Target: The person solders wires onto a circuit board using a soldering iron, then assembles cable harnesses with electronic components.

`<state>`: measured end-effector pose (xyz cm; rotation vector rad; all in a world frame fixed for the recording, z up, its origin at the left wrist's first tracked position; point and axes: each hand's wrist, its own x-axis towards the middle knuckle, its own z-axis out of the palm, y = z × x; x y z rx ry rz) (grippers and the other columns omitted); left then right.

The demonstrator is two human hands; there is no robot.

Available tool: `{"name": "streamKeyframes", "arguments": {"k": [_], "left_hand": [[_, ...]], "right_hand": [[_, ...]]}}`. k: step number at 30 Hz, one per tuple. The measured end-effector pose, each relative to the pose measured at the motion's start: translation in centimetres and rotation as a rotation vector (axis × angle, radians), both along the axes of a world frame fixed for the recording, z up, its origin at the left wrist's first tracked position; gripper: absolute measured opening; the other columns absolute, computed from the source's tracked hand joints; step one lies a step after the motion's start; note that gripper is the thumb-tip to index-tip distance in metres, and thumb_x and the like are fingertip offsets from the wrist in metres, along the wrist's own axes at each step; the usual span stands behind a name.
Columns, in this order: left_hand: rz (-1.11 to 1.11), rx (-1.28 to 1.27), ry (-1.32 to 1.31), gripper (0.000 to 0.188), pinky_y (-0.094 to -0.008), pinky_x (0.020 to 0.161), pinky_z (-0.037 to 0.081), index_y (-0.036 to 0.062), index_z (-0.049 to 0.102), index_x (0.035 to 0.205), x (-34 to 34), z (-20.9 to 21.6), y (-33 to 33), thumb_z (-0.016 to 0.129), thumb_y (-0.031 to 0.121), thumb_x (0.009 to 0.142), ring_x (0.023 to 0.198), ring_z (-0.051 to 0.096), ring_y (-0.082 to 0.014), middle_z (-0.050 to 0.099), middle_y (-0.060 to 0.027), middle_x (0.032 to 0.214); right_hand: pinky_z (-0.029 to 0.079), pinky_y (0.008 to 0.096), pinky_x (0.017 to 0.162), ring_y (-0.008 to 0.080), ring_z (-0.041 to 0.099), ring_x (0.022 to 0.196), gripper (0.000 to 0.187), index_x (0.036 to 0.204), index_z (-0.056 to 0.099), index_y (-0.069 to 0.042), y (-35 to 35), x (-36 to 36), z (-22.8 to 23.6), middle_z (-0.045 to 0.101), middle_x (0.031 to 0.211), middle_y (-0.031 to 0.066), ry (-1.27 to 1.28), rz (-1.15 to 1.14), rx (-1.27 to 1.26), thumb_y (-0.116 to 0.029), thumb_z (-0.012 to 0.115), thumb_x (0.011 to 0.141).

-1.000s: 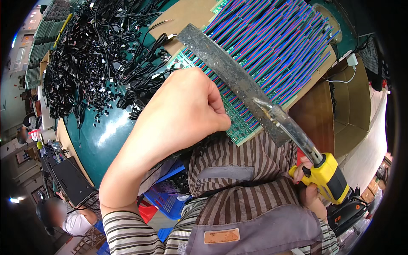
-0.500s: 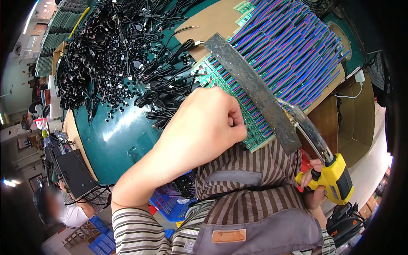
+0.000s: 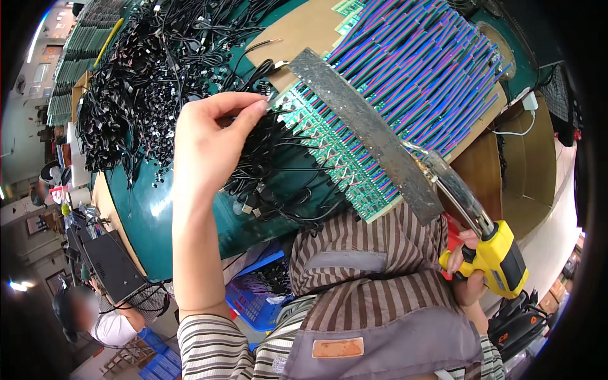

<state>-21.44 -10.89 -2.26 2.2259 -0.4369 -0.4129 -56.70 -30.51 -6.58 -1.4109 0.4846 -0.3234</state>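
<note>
My left hand (image 3: 212, 142) is closed in a pinch at the left edge of the row of green circuit boards (image 3: 335, 152). A black cable (image 3: 278, 111) appears to be at its fingertips, mostly hidden. Several black cables run from the boards' left edge over the table. My right hand (image 3: 468, 278) grips a yellow soldering gun (image 3: 500, 259) at the lower right. The gun's metal front end reaches up to the lower part of a long dark metal bar (image 3: 367, 133), which lies across the boards. Red, blue and black wires (image 3: 411, 76) fan out beyond the bar.
A large heap of black cables (image 3: 139, 95) covers the left of the green table (image 3: 145, 221). Brown cardboard (image 3: 297, 31) lies under the boards. An open cardboard box (image 3: 532, 171) stands at right, a blue basket (image 3: 253, 307) below the table edge. Another person (image 3: 114, 323) sits at far left.
My left hand has moved left and up, from over the boards to their upper left edge, uncovering boards and cables. My right hand keeps its grip on the soldering gun, nearly still.
</note>
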Motion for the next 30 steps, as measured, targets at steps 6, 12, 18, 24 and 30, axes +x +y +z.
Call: {"name": "streamKeyframes", "arguments": {"k": [6, 12, 18, 24, 30], "left_hand": [[-0.273, -0.015, -0.121, 0.009, -0.0279, 0.072, 0.046, 0.0029, 0.074, 0.084, -5.3, 2.1, -1.2, 0.073, 0.007, 0.076, 0.073, 0.064, -0.0142, 0.071, -0.0062, 0.077], [-0.362, 0.118, -0.246, 0.008, -0.0305, 0.076, 0.039, 0.0078, 0.074, 0.075, -9.2, 1.4, -2.5, 0.074, 0.006, 0.067, 0.068, 0.058, -0.0177, 0.064, -0.0040, 0.067], [-0.349, 0.131, -0.322, 0.008, -0.0314, 0.075, 0.039, 0.0077, 0.074, 0.074, -9.4, 0.7, -2.6, 0.074, 0.005, 0.066, 0.067, 0.058, -0.0181, 0.065, -0.0034, 0.067], [-0.357, 0.111, -0.331, 0.009, -0.0310, 0.074, 0.040, 0.0072, 0.073, 0.073, -9.3, 0.6, -2.7, 0.074, 0.004, 0.065, 0.066, 0.058, -0.0185, 0.064, -0.0037, 0.066], [-0.366, 0.103, -0.355, 0.009, -0.0307, 0.073, 0.040, 0.0071, 0.073, 0.073, -9.2, 0.6, -2.7, 0.074, 0.004, 0.064, 0.064, 0.058, -0.0187, 0.064, -0.0039, 0.065]], "right_hand": [[0.041, 0.0262, 0.056, 0.0115, 0.048, 0.064, 0.069, 0.125, 0.042, 0.002, 0.0, -1.3, -0.4, 0.051, 0.108, 0.0134, 0.053, 0.005, 0.033, -0.057, 0.054, 0.091], [0.051, 0.0364, 0.080, 0.0272, 0.064, 0.090, 0.057, 0.094, 0.062, 0.001, -0.5, -3.2, 0.5, 0.065, 0.097, 0.0157, 0.294, 0.071, -0.243, -0.054, 0.064, 0.079], [0.053, 0.0390, 0.075, 0.0317, 0.065, 0.084, 0.044, 0.093, 0.062, 0.002, -0.5, -3.0, -0.4, 0.065, 0.094, 0.0172, 0.207, 0.127, -0.425, -0.040, 0.064, 0.077], [0.053, 0.0365, 0.063, 0.0294, 0.066, 0.071, 0.023, 0.083, 0.064, 0.000, 0.2, -2.1, -0.9, 0.066, 0.081, 0.0135, 0.146, 0.091, -0.563, -0.019, 0.065, 0.072], [0.052, 0.0345, 0.060, 0.0281, 0.065, 0.065, 0.017, 0.080, 0.065, 0.000, -0.2, 1.3, 1.7, 0.065, 0.075, 0.0122, 0.106, 0.142, -0.694, -0.010, 0.067, 0.066]]}}
